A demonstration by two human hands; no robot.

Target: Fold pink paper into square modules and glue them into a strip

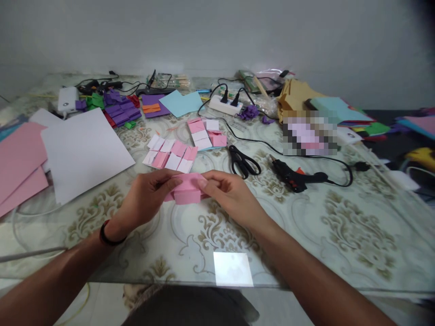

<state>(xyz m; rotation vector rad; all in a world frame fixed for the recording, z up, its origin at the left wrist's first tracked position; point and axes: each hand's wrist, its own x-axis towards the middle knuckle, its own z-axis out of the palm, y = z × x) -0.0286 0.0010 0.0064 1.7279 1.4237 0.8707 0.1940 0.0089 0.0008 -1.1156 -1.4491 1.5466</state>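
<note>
Between my two hands is a folded piece of pink paper (pixel 187 195), held a little above the table. My left hand (pixel 149 194) pinches its left side, thumb on top. Closed on the right side is my right hand (pixel 226 190), its thumb pressed against the paper. The undersides of the fingers are hidden. Just beyond the hands lie rows of folded pink and white paper pieces (pixel 173 155), with a second group of pink and white pieces (pixel 202 136) farther back. Black-handled scissors (pixel 243 162) rest to the right of them.
A black glue gun (pixel 295 175) trails its cord toward a white power strip (pixel 224 105). White sheets (pixel 86 154) and pink sheets (pixel 22 163) cover the left side. Purple folded pieces (pixel 122 111) and light blue paper (pixel 181 103) lie at the back. A brown paper bag (pixel 295 95) stands back right.
</note>
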